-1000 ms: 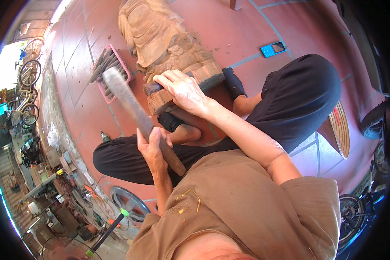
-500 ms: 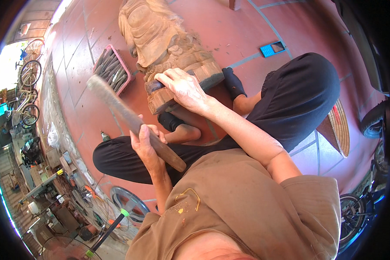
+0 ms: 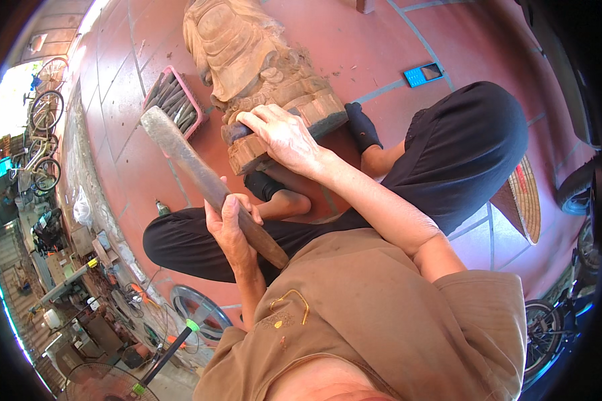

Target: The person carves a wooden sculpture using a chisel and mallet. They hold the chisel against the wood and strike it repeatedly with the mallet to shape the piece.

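Note:
My left hand (image 3: 233,224) is closed round the middle of a long, flat wooden club (image 3: 197,172). The club slants from my belly up toward the far left. In front of me a carved wooden statue (image 3: 237,50) of a robed figure lies on its back, its thick base toward me. My right hand (image 3: 284,137) grips the upper edge of that base, fingers curled over it beside a dark patch. The palm hides whatever lies beneath it. My feet in dark socks flank the base.
Left of the statue a pink basket (image 3: 197,110) holds several dark chisel-like tools. A blue phone (image 3: 423,75) lies on the red tiles at right. A conical hat (image 3: 525,200) is beyond my right knee. Near the lower left stands a fan (image 3: 100,382).
The club has turned slightly in my left hand, its far end shifting a little to the right and showing more of its broad face. My right hand stays on the base.

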Available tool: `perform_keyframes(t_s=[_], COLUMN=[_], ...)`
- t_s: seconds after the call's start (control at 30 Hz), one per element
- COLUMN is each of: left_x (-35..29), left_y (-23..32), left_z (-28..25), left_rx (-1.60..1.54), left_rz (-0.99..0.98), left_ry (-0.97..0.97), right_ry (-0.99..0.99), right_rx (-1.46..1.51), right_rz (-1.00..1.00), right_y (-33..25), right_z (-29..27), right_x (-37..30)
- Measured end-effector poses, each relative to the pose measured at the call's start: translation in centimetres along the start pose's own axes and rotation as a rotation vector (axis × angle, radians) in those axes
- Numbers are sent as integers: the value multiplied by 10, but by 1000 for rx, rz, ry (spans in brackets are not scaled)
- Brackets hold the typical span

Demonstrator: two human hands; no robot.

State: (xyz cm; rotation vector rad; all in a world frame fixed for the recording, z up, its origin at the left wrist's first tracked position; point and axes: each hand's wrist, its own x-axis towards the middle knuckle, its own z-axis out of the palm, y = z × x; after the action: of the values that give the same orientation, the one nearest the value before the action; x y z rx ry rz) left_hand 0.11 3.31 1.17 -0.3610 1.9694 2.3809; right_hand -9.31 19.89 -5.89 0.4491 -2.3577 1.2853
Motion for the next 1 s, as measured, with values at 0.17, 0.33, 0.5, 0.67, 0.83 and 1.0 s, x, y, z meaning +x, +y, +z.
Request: perform_keyframes(t_s=[0.17, 0.33, 0.5, 0.67, 0.83, 1.0], left_x=[3, 6, 6, 7, -3, -3], left_y=[4, 1, 2, -1, -11, -9], left_z=[6, 1, 6, 3, 7, 8], left_rx=[52, 230, 97, 81, 81, 86], left_rz=[55, -95, 68, 51, -37, -26], left_ry=[26, -96, 35, 19, -52, -40], right_ry=[-9, -16, 17, 0, -22, 28], right_rx=[25, 29, 28, 24, 19, 8], right_rz=[26, 69, 77, -6, -10, -57], right_y=[-1, 2, 2, 0, -5, -2], right_z=[0, -5, -9, -6, 2, 2], right_x=[1, 1, 3, -3, -6, -4])
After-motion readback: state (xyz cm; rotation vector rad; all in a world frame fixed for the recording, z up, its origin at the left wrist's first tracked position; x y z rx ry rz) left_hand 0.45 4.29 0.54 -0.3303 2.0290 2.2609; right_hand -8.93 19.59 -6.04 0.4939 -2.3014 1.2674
